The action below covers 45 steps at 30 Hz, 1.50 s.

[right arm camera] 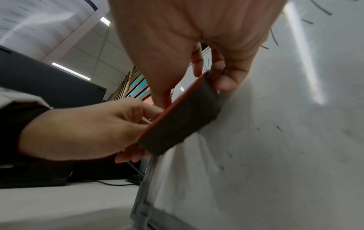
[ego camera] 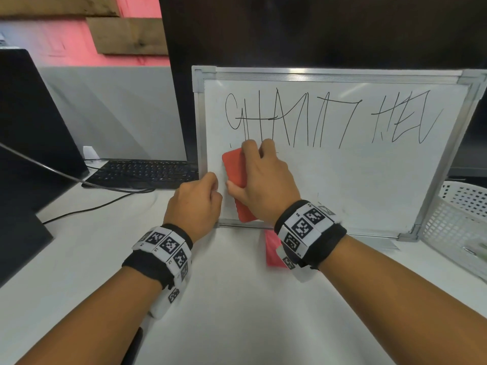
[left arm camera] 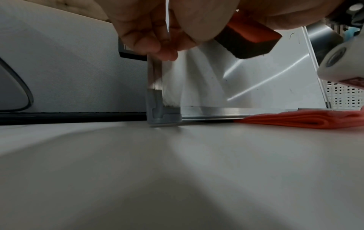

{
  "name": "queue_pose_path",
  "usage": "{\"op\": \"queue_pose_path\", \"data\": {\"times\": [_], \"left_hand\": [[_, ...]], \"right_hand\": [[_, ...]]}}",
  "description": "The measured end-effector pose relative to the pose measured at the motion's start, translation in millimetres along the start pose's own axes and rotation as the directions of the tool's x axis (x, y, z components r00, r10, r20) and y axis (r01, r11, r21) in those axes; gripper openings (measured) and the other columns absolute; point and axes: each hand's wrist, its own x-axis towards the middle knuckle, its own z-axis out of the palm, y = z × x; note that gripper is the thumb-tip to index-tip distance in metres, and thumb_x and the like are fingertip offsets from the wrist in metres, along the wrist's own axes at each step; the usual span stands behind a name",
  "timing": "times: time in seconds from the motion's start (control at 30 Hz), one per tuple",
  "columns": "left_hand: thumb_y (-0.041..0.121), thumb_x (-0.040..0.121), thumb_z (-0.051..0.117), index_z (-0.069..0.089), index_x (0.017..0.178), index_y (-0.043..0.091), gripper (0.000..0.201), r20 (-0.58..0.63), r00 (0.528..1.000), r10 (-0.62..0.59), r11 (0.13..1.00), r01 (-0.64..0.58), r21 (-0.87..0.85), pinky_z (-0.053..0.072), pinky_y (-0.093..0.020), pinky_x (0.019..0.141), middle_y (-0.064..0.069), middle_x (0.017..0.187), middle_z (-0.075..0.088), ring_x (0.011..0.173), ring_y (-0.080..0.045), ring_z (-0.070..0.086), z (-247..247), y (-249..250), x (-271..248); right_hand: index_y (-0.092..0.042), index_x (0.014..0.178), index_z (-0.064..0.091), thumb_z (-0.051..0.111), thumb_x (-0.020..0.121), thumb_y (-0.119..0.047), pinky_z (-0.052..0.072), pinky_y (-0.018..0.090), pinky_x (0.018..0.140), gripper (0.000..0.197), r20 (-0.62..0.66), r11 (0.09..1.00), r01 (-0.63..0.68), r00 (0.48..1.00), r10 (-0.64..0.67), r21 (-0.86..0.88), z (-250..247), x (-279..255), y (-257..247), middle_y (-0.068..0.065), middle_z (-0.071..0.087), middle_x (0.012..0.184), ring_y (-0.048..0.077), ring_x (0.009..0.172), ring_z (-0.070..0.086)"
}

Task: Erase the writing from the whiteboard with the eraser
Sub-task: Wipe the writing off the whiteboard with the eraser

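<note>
Head view shows us our right hand [ego camera: 263, 180] gripping the eraser [ego camera: 235, 167], fingers curled over its top edge and thumb along its left side, pressing it flat against the whiteboard [ego camera: 342, 180] near the lower left corner. From our right wrist we see the eraser's dark felt face against the board surface, red back toward the palm. Our left hand [ego camera: 196, 204] sits just left of the right one, fingers curled round the whiteboard's left frame edge; the left wrist view shows those fingers [left arm camera: 157, 46] pinching the frame. Black writing [ego camera: 329, 119] runs across the board above and to the right of our right hand. A folded red cloth [ego camera: 272, 251] lies on the table [ego camera: 237, 312] beneath our right wrist.
</note>
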Motion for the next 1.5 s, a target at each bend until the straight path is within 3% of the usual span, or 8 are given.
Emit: {"op": "queue_pose_path", "data": {"times": [0.47, 0.7, 0.9, 1.0, 1.13, 1.27, 1.33, 1.5], "left_hand": [[0.021, 0.094, 0.039, 0.052, 0.108, 0.022, 0.018, -0.037, 0.999, 0.031, 0.998, -0.033, -0.057, 0.055, -0.048, 0.064, -0.006, 0.071, 0.062, 0.067, -0.033, 0.059, 1, -3, 0], [0.033, 0.095, 0.035, 0.055, 0.116, 0.023, 0.031, -0.003, 0.997, 0.078, 0.978, -0.077, -0.192, 0.054, -0.044, 0.061, -0.001, 0.066, 0.064, 0.060, -0.022, 0.061, -3, 6, -4], [0.016, 0.096, 0.053, 0.033, 0.144, 0.032, 0.054, 0.112, 0.983, 0.146, 0.910, -0.090, -0.404, 0.051, -0.023, 0.063, 0.008, 0.079, 0.067, 0.063, -0.003, 0.062, -5, 17, -7], [0.014, 0.095, 0.057, 0.030, 0.147, 0.036, 0.063, 0.184, 0.969, 0.167, 0.897, -0.072, -0.435, 0.051, -0.016, 0.070, 0.006, 0.096, 0.069, 0.080, -0.003, 0.066, -4, 20, -8], [0.010, 0.094, 0.057, 0.025, 0.157, 0.035, 0.075, 0.240, 0.961, 0.138, 0.874, -0.004, -0.485, 0.047, -0.010, 0.065, -0.001, 0.109, 0.069, 0.073, -0.007, 0.067, -2, 26, -8], [0.010, 0.094, 0.067, 0.017, 0.158, 0.035, 0.085, 0.221, 0.963, 0.156, 0.843, -0.013, -0.537, 0.047, -0.007, 0.063, 0.013, 0.097, 0.066, 0.076, -0.009, 0.068, -2, 30, -10], [0.010, 0.094, 0.067, 0.013, 0.155, 0.038, 0.086, 0.213, 0.963, 0.165, 0.855, -0.032, -0.518, 0.050, -0.008, 0.065, 0.015, 0.095, 0.063, 0.079, -0.010, 0.069, -3, 30, -10], [0.012, 0.097, 0.063, 0.011, 0.158, 0.037, 0.084, 0.231, 0.959, 0.165, 0.857, -0.024, -0.514, 0.062, -0.028, 0.076, 0.007, 0.096, 0.066, 0.076, -0.011, 0.073, -2, 27, -10]], "right_hand": [[-0.016, 0.129, 0.045, 0.069, 0.086, -0.052, 0.055, 0.038, 0.066, 0.060, -0.016, 1.000, 0.003, 1.000, -0.003, -0.006, 0, 3, -3, 0.010, 0.044, 0.113, 0.027, 0.072, 0.053], [-0.016, 0.126, 0.044, 0.069, 0.084, -0.053, 0.050, 0.034, 0.060, 0.062, -0.110, 0.996, -0.050, 0.992, 0.058, 0.072, -3, 10, -2, 0.008, 0.041, 0.111, 0.027, 0.070, 0.055], [-0.018, 0.122, 0.047, 0.069, 0.084, -0.051, 0.056, 0.041, 0.064, 0.055, -0.109, 0.986, -0.087, 0.989, 0.103, 0.141, -2, -4, 11, 0.006, 0.038, 0.107, 0.030, 0.072, 0.056], [-0.018, 0.123, 0.050, 0.070, 0.084, -0.050, 0.056, 0.039, 0.067, 0.055, -0.133, 0.981, -0.082, 0.985, 0.106, 0.177, -7, -6, 17, 0.005, 0.038, 0.107, 0.028, 0.076, 0.056], [-0.020, 0.126, 0.052, 0.070, 0.085, -0.049, 0.055, 0.037, 0.071, 0.053, -0.139, 0.976, -0.049, 0.987, 0.080, 0.213, -7, -12, 24, 0.004, 0.041, 0.109, 0.027, 0.079, 0.058], [-0.016, 0.133, 0.058, 0.070, 0.088, -0.032, 0.048, 0.021, 0.078, 0.049, -0.193, 0.954, 0.044, 0.981, 0.015, 0.297, -5, -18, 35, 0.005, 0.050, 0.115, 0.014, 0.076, 0.054], [-0.016, 0.139, 0.055, 0.070, 0.088, -0.028, 0.044, 0.013, 0.078, 0.055, -0.203, 0.940, 0.074, 0.979, -0.005, 0.333, -4, -24, 43, 0.003, 0.055, 0.119, 0.010, 0.078, 0.057], [-0.023, 0.150, 0.039, 0.076, 0.086, -0.030, 0.054, 0.022, 0.079, 0.074, -0.031, 0.892, 0.039, 0.999, -0.028, 0.450, -5, -44, 54, -0.005, 0.061, 0.116, 0.007, 0.089, 0.063]]}}
